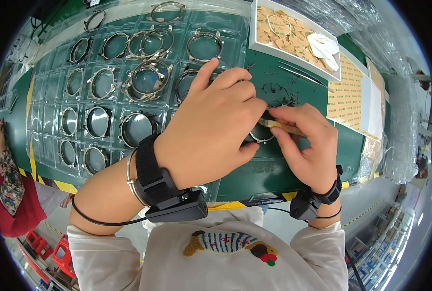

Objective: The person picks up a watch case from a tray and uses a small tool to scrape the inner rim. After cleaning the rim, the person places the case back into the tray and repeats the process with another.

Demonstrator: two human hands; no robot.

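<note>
My left hand point(213, 121) is closed at the rim of a round metal watch case point(261, 141), with the thumb along its near side and the little finger lifted away. Much of that case is hidden behind my fingers. Between the thumb and fingers of my right hand point(310, 145) is a slim tan-handled tool point(292, 129). Its tip reaches inside the watch case; the exact tip is too small to make out. Dark shavings point(279, 92) lie on the green mat point(245, 177) just beyond both hands.
Clear plastic trays point(82, 63) with several watch cases spread to the left, partly under my left arm. A white box point(296, 58) of brown paper pieces stands at the far right, metal tweezers point(303, 75) beside it. Patterned sheets point(344, 97) lie right. Another person's arm point(7, 177) shows far left.
</note>
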